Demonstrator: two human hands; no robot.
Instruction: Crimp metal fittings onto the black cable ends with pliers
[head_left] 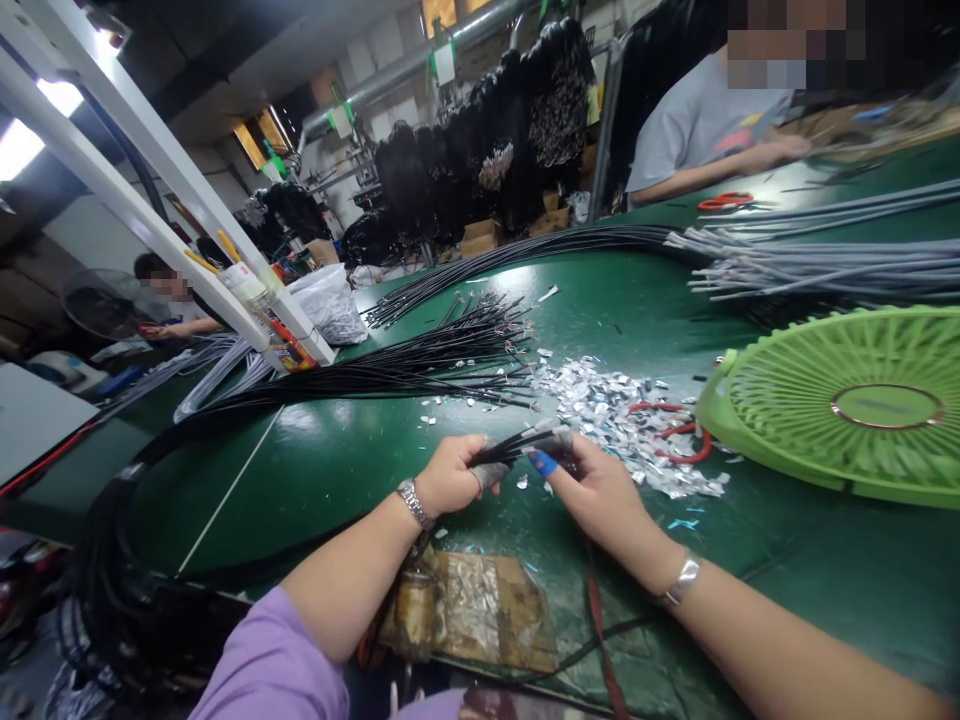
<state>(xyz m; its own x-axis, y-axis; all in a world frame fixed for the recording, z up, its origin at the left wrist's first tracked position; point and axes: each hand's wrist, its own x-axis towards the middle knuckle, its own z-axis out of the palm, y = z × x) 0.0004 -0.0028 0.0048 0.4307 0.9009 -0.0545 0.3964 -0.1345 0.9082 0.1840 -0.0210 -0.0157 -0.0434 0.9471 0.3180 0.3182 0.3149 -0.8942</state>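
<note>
Black cables (514, 446), bunched | left hand (454, 474): fingers wrapped round them | right hand (604, 492): fingers pinching their ends | silvery scraps (592, 405) on green table (315, 465)

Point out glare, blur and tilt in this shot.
Head view: overhead lights blow out at upper left; pale glare marks the green table between two black cable bundles. Head view: hanging black bundles look dark and soft; white posts slant steeply.

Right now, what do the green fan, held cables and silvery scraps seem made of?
Green fan: likely smooth plastic, given evenly coloured ribs. Held cables: probably satin plastic or rubber sheathing, smooth, black. Silvery scraps: perhaps shiny foil, glinting brightly.
</note>
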